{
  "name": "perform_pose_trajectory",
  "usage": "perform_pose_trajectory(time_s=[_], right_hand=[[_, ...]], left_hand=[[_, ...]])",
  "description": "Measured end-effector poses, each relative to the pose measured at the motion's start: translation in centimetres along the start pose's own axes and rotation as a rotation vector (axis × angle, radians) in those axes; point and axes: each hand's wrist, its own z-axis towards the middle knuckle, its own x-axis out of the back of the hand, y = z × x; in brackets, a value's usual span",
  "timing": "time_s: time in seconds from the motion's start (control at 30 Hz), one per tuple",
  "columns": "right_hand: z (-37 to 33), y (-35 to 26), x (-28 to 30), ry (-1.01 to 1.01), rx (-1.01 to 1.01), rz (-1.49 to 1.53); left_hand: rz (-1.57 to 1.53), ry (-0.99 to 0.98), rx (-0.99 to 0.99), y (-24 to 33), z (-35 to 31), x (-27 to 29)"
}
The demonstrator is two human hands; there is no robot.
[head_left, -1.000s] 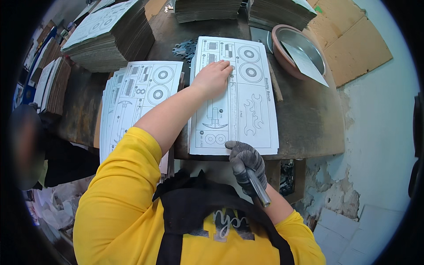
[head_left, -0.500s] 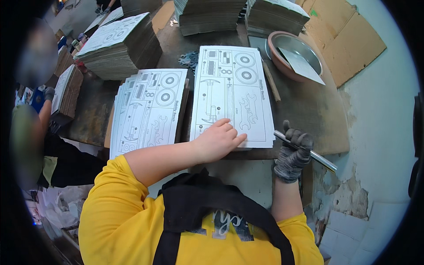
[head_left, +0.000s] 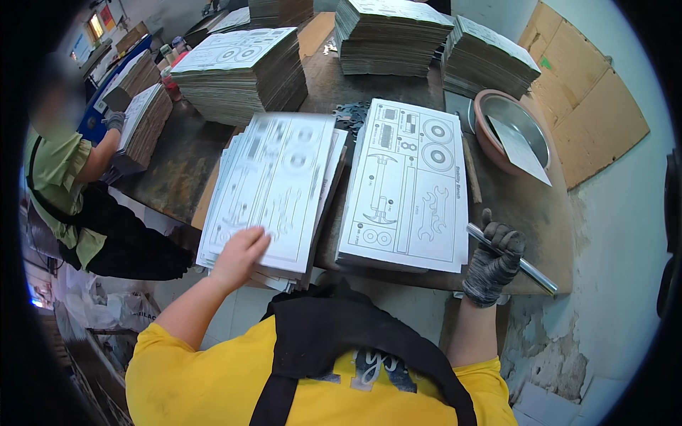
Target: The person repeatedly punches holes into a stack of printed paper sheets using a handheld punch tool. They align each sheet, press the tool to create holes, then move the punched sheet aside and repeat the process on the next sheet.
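Note:
Over the left pile of printed sheets point(head_left: 212, 226), my bare left hand point(head_left: 240, 261) has its fingers on the lower left part of a printed sheet point(head_left: 280, 188). That sheet is smeared by motion, most of all at its far edge. It bears line drawings of tools and discs. To the right lies a neat stack of the same printed sheets point(head_left: 406, 186), its top sheet flat. My right hand point(head_left: 495, 261), in a grey knit glove, is closed round a shiny metal rod point(head_left: 538, 275) beside the stack's near right corner.
Tall stacks of printed boards point(head_left: 241, 85) point(head_left: 391, 42) point(head_left: 486, 60) stand along the far side. A pinkish basin point(head_left: 485, 135) holds a sheet; a wooden stick point(head_left: 472, 170) lies near it. Blue-grey pieces point(head_left: 352, 113) lie between the stacks. A co-worker point(head_left: 92, 192) handles boards at left.
My left hand has gone from the right stack to the left pile, a blurred sheet now under its fingers. My right hand still grips the rod. The whole view has shifted.

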Motion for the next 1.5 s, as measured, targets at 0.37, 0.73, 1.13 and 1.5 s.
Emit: perform_pose_trajectory(time_s=[0.37,0.73,1.13,1.5], right_hand=[[6.2,13.2,-3.0,-0.217,-0.152,-0.170],[5.7,15.1,-2.5,-0.196,-0.323,-0.572],[-8.4,4.7,-2.8,-0.582,-0.067,-0.589],[-6.6,1.5,-2.4,0.072,-0.133,-0.137]], left_hand=[[-0.438,0.025,-0.245,4.2,23.0,-2.7],[-0.273,0.164,-0.145,6.7,31.1,-9.9],[-0.169,0.023,-0.079,7.2,31.4,-9.7],[-0.497,0.080,-0.356,10.2,24.6,-5.7]])
